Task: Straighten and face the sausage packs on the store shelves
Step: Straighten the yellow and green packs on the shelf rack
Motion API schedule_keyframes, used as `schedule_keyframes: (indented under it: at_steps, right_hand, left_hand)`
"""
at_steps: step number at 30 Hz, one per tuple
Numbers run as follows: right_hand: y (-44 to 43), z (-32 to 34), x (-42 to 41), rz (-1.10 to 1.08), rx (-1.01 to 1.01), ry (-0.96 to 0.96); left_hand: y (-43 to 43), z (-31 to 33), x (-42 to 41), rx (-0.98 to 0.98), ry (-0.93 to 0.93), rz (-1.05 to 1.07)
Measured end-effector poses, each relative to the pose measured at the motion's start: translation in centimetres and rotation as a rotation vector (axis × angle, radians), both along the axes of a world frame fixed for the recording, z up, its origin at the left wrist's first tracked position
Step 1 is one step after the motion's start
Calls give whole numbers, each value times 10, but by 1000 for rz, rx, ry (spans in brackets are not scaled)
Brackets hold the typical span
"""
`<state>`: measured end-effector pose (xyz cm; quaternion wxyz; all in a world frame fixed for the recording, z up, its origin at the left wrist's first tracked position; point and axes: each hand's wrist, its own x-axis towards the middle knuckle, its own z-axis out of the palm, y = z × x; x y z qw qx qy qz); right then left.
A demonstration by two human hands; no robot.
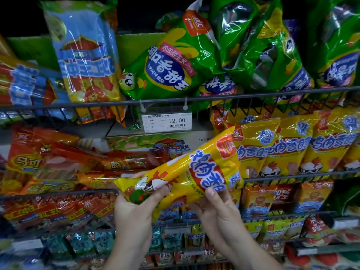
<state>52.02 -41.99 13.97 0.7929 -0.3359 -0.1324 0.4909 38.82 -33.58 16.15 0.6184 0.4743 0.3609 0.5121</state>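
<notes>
A yellow chicken sausage pack (181, 168) is held tilted in front of the middle shelf, its top end pointing up and right. My left hand (134, 209) grips its lower left end from below. My right hand (216, 209) holds its lower right edge, thumb on the front. To the right, a row of matching yellow packs (288, 147) stands upright behind a wire rail (292, 175). Left of the held pack, orange-red sausage packs (58, 162) lie flat and crooked.
The top shelf holds green corn sausage packs (171, 67) leaning at angles and a blue-and-yellow pack (85, 55) behind a wire rail (194, 99). A price tag reading 12.00 (166, 121) hangs from it. Lower shelves carry several smaller red, yellow and teal packs.
</notes>
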Motion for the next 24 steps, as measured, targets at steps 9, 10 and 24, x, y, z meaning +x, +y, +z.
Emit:
schedule_keyframes:
  at_steps: [9,10,24]
  right_hand:
    - [-15,11,14,-174,5,-213]
    - [-17,14,15,-187,19,-230]
    - [-25,43,39,-342,-132,-662]
  left_hand:
    - [-2,-7,2,-262,-126,-297]
    - [-1,-9,2,-278,-138,-346]
    - [14,11,2,311,311,-480]
